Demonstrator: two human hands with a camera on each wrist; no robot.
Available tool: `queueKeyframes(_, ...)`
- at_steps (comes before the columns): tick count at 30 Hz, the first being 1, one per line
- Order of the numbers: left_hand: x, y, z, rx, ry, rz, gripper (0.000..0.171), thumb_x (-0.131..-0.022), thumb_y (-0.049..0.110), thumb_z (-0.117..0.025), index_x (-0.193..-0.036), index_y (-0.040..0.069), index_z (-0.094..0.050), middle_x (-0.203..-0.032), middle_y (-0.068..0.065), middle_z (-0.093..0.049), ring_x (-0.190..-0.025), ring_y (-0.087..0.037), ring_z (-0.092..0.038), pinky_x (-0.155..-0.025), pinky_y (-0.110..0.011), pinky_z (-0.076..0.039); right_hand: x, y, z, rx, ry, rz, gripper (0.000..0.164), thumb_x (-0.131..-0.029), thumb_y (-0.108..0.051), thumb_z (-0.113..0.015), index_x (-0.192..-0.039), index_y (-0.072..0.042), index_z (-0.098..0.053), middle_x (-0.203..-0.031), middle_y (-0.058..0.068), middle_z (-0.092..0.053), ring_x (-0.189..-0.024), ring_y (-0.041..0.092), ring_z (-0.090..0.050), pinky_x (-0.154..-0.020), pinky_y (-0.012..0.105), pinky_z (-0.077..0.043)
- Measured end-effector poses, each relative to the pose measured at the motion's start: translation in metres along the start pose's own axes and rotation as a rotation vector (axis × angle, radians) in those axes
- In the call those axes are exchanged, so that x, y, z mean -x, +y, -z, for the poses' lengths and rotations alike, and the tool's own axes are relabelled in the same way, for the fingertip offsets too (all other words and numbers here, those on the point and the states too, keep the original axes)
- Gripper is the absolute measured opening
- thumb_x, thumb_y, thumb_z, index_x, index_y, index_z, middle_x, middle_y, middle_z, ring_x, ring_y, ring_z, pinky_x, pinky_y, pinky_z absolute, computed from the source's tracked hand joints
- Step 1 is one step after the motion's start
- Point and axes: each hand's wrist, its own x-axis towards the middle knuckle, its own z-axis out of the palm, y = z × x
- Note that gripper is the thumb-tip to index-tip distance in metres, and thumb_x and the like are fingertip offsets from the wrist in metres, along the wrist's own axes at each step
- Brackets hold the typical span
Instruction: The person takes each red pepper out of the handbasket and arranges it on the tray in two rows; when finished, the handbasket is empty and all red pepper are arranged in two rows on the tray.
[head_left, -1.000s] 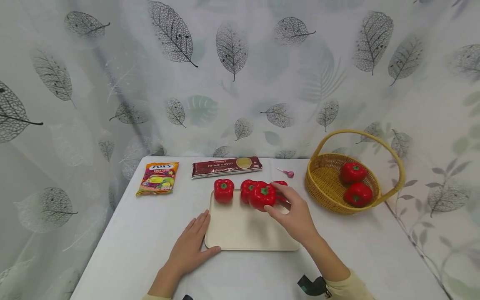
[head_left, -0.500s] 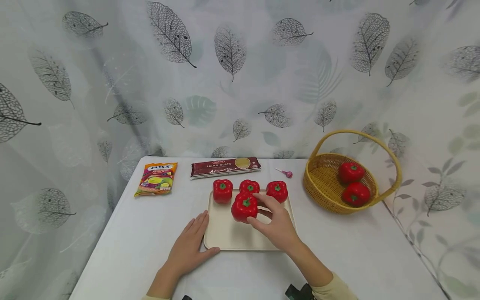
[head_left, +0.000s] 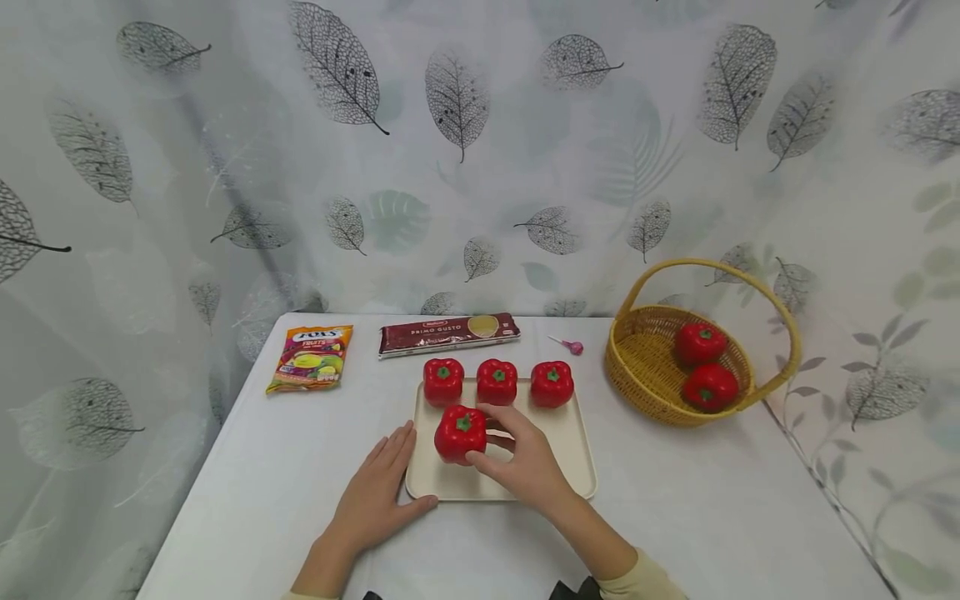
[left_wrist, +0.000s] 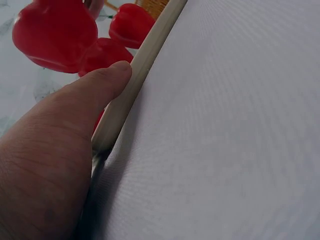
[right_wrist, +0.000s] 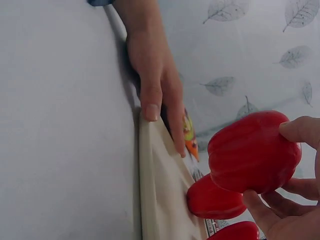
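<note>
My right hand (head_left: pixel 523 461) pinches a red bell pepper (head_left: pixel 460 434) with a green stem between thumb and fingers. In the right wrist view the held bell pepper (right_wrist: pixel 254 151) hangs above the cream tray (right_wrist: pixel 165 170). Along the far edge of the tray (head_left: pixel 555 467) stand three more bell peppers: a left one (head_left: pixel 443 382), a middle one (head_left: pixel 496 382) and a right one (head_left: pixel 551 384). My left hand (head_left: pixel 382 496) rests with straight fingers against the tray's left side. Its thumb (left_wrist: pixel 107 80) touches the tray's near rim in the left wrist view.
A yellow wicker basket (head_left: pixel 637 400) with two bell peppers and a tall handle stands at the right. Behind the tray lie a dark red Primo Gusto packet (head_left: pixel 448 335) and a lollipop (head_left: pixel 573 347). A Fox's candy bag (head_left: pixel 311 358) lies at the back left.
My right hand has carried the bell pepper left and nearer, from over the right back of the tray to its left part. The left hand stays at the tray's edge.
</note>
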Motion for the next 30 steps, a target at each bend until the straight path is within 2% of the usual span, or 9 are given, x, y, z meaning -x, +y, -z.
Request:
queueKeyframes(5,0.000,0.000,0.001,0.008,-0.021,0.015,0.118,-0.086,0.083,-0.068,-0.173,0.014,-0.028,-0.178,-0.001,-0.027,-0.164,-0.020,-0.023,-0.131,-0.047,-0.022,0.000,0.005,-0.010,-0.022,-0.045,-0.019,0.068,-0.092,-0.022,-0.090,-0.152,-0.013,-0.060,-0.144,0.002,-0.065,-0.130,0.028,-0.065,-0.103,0.052,-0.059)
queueKeyframes(13,0.000,0.001,0.002,0.017,-0.015,0.007,0.117,-0.086,0.081,-0.069,-0.173,0.015,-0.027,-0.178,-0.001,-0.028,-0.163,-0.020,-0.024,-0.130,-0.047,-0.024,0.002,0.012,-0.024,-0.028,-0.083,-0.047,0.072,-0.091,-0.022,-0.090,-0.153,-0.004,-0.058,-0.142,0.003,-0.064,-0.130,0.029,-0.064,-0.103,0.051,-0.059)
queueKeyframes(23,-0.002,-0.001,0.001,0.011,-0.016,-0.005,0.117,-0.086,0.081,-0.070,-0.173,0.016,-0.028,-0.178,-0.001,-0.028,-0.163,-0.020,-0.024,-0.131,-0.047,-0.023,0.003,0.023,-0.034,0.048,-0.114,-0.059,0.069,-0.093,-0.024,-0.089,-0.153,-0.006,-0.058,-0.142,-0.001,-0.064,-0.128,0.021,-0.065,-0.103,0.039,-0.059)
queueKeyframes(30,-0.002,-0.002,0.001,0.020,-0.011,-0.009,0.116,-0.086,0.080,-0.071,-0.173,0.015,-0.028,-0.178,-0.001,-0.028,-0.163,-0.020,-0.024,-0.131,-0.047,-0.023,0.001,0.024,-0.036,0.064,-0.129,-0.066,0.070,-0.094,-0.026,-0.089,-0.154,-0.007,-0.058,-0.143,-0.001,-0.064,-0.129,0.020,-0.065,-0.104,0.038,-0.059)
